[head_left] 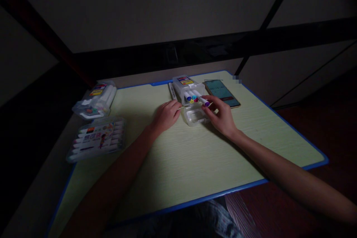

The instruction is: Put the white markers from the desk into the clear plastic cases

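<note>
Between the thumb and fingers of my right hand (220, 116) is a white marker with a purple end (205, 102), at the mouth of a clear plastic marker case (180, 85). Several other markers with blue, cyan, yellow and pink ends (190, 97) lie inside that case. Its clear lid (193, 116) hangs open on the table side facing me. My left hand (166, 116) rests on the table left of the lid, fingers curled; a thin pale bit shows at its fingertips, too small to name. Just beyond it lies a loose white marker (172, 91).
A phone (222, 93) with a lit screen lies right of the case. At the table's left edge are a second clear case of markers (97, 98) and a flat clear pack of markers (97, 138). The pale table (178, 171) has a blue rim; a wall panel stands behind it.
</note>
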The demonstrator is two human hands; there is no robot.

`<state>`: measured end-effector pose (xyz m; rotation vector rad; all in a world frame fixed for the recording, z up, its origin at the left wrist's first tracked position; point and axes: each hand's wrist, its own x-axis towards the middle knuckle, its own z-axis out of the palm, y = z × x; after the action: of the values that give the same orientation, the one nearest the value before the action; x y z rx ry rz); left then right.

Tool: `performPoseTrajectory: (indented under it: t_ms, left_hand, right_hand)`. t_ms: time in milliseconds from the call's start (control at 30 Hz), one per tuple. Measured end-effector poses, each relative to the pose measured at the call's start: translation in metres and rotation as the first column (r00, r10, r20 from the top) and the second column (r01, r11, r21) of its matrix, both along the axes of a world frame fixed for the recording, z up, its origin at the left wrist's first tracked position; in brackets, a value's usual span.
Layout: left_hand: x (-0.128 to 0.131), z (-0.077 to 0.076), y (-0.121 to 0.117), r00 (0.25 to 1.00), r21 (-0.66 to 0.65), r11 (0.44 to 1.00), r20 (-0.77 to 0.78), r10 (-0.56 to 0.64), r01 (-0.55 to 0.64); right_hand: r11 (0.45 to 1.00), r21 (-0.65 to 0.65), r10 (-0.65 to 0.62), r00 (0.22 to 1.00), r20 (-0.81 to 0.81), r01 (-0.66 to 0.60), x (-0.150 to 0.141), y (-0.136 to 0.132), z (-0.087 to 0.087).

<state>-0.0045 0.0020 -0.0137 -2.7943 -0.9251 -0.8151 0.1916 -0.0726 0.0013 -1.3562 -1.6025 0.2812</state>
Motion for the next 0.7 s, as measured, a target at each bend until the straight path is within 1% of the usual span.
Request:
performPoseTrajectory:
  t_ms: [167, 367, 500, 700]
  left_hand:
    - [-0.0003, -0.0002, 0.0005, 1.000, -0.002, 1.000, -0.001, 0.003, -0.003]
    - [-0.0001, -0.0006, 0.0006, 1.000, -0.008, 1.000, -0.003, 0.003, -0.003]
    - [0.0000, 0.0003, -0.0001, 1.000, -0.023, 1.000, 0.001, -0.002, 0.002]
    - [-0.0002, 0.0004, 0.0001, 1.000, -0.011, 1.000, -0.013, 0.014, -0.014]
  right_hand:
    - [0.999, 0.023, -0.021, 0.999, -0.045, 0.022, 0.0000, -0.0007, 0.0003]
    - [0.994, 0.094, -0.040, 0.994, -0.106, 0.050, 0.0015, 0.0002, -0.0037]
    - [0.988, 0.137, -0.062, 0.994, -0.094, 0.074, 0.0017, 0.0006, -0.0050]
    - [0.985, 0.157, -0.058, 0.995, -0.082, 0.070, 0.0008, -0.0005, -0.0038]
